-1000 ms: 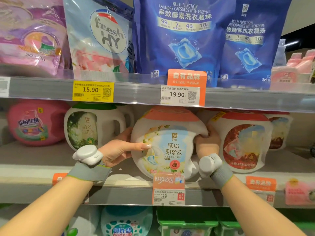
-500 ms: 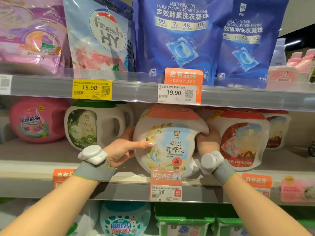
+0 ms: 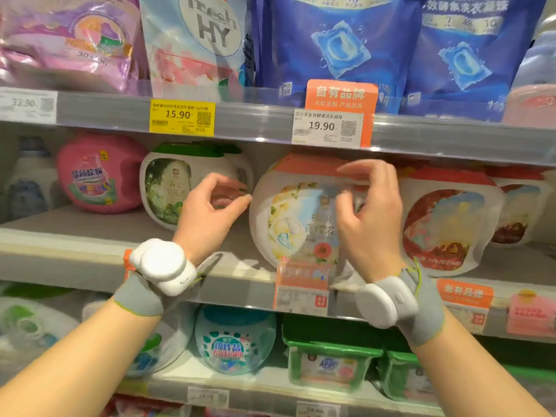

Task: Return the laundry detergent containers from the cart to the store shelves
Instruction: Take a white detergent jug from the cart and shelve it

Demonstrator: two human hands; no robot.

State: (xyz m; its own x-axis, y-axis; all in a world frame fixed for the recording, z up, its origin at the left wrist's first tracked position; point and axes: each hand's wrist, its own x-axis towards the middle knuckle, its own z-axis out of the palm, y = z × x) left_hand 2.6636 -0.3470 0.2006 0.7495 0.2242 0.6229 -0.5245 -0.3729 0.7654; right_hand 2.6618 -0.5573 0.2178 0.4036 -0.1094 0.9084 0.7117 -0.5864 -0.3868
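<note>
The label of the orange-capped detergent container (image 3: 288,212) is partly covered by the right hand (image 3: 368,218) and blurred; the upper-shelf pouches (image 3: 337,40) are cropped by the top edge

hands: 2 (image 3: 210,212) (image 3: 371,218) | wrist devices: 2 (image 3: 164,270) (image 3: 380,305) | top-shelf pouches: 4 (image 3: 69,37) | middle-shelf round tubs: at least 5 (image 3: 288,224) | green-lidded boxes below: 2 (image 3: 329,365) | yellow price tags: 1 (image 3: 182,118)

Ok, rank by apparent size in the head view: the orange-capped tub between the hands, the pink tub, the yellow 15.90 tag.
1. Orange-capped tub, though it sits nearer the shelf front, which inflates it.
2. Pink tub, set further back.
3. Yellow 15.90 tag, clearly smallest.
</note>
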